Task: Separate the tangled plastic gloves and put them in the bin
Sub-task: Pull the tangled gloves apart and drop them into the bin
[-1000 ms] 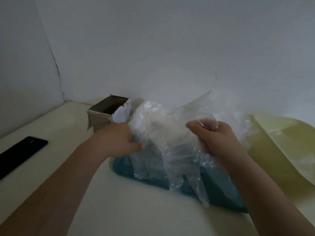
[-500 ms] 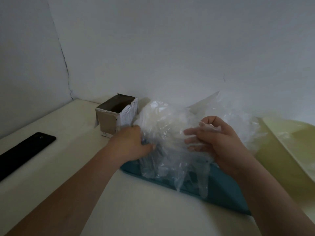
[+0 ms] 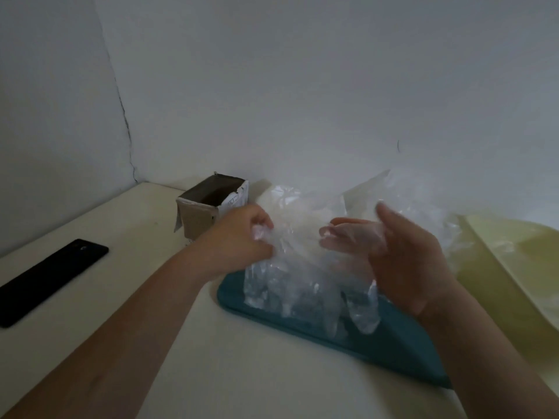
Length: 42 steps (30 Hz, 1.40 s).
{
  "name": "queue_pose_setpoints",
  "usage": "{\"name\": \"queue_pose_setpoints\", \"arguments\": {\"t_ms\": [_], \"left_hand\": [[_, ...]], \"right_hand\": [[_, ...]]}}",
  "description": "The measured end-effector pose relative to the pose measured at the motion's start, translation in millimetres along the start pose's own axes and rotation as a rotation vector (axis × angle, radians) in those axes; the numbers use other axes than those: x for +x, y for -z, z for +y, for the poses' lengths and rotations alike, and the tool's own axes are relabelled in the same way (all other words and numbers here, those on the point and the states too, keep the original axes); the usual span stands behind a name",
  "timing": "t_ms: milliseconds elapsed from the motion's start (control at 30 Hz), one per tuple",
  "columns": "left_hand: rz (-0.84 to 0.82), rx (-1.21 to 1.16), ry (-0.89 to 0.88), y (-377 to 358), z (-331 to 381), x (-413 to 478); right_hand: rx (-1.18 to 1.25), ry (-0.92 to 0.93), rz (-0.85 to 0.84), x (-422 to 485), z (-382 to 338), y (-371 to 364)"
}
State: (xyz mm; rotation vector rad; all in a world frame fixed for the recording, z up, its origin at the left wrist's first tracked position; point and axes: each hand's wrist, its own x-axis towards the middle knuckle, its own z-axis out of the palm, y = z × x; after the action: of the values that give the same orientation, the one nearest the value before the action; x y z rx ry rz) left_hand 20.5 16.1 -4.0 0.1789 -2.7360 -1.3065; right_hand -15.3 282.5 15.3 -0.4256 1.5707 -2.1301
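Holds a tangled clump of plastic gloves (image 3: 302, 267) just above a teal tray (image 3: 393, 340).

Pinches a crumpled fold at the clump's left edge with the left hand (image 3: 239, 237), fingers curled tight round the film. Lays the right hand (image 3: 402, 258) against the clump's right side, fingers straight and spread, thumb up, clasping nothing, with a thin blurred layer of film draped over the fingertips. Lets several glove fingers dangle from the clump over the tray; cannot tell whether touching it. Leaves more clear film heaped behind, near the wall. Rests the tray on a cream table (image 3: 242, 373), with an open cardboard box (image 3: 205, 213) just behind the left hand, a flat black device (image 3: 51, 279) well apart at the left, and a yellow-green basin (image 3: 514, 267) beside the tray at the right.
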Motion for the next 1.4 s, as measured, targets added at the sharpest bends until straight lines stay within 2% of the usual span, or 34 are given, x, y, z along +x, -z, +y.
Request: {"name": "queue_pose_setpoints", "arguments": {"t_ms": [100, 167, 233, 333, 433, 533, 633, 700, 833, 900, 967, 1033, 1100, 1200, 1300, 1400], "left_hand": [[0.122, -0.294, -0.04, 6, 7, -4], [0.181, -0.439, -0.04, 5, 6, -3], [0.234, -0.497, -0.048, 0, 8, -4], [0.255, -0.5, -0.08, -10, 14, -6], [0.216, -0.431, -0.125, -14, 23, -7], [0.152, -0.242, -0.134, -9, 33, -4], [0.045, -0.197, -0.14, -5, 45, -1], [0.01, -0.134, -0.163, -1, 52, 1], [0.121, -0.035, -0.281, 7, 60, 6], [0.199, -0.048, -0.296, 11, 62, 4], [0.228, -0.027, -0.316, 16, 61, 5], [0.189, 0.013, -0.352, 20, 59, 5], [0.187, 0.053, -0.39, 26, 60, 5], [0.297, 0.15, -0.54, 38, 66, 7], [0.382, 0.241, -0.649, 52, 81, 6], [0.273, 0.183, -0.636, 58, 97, 2]], "right_hand": [[0.111, -0.095, 0.106, -1, -7, 0], [0.02, -0.056, 0.185, 1, -3, -1], [-0.055, 0.04, 0.234, 0, 0, -3], [-0.046, 0.054, 0.254, -5, 2, -4], [-0.077, 0.013, 0.267, -8, 0, -9], [-0.015, 0.012, 0.3, -12, -3, -13], [0.014, 0.04, 0.206, -26, -13, -19], [-0.104, 0.048, 0.154, -35, -16, -26], [-0.393, 0.124, 0.296, -33, -15, -37], [-0.44, 0.142, 0.335, -27, -15, -40], [-0.43, 0.14, 0.315, -21, -18, -43], [-0.444, 0.133, 0.278, -16, -20, -45], [-0.533, 0.143, 0.263, -9, -21, -46], [-0.78, 0.216, 0.253, -4, -22, -44], [-0.836, 0.297, 0.143, -6, -31, -48], [-0.812, 0.359, 0.088, -7, -46, -55]]}}
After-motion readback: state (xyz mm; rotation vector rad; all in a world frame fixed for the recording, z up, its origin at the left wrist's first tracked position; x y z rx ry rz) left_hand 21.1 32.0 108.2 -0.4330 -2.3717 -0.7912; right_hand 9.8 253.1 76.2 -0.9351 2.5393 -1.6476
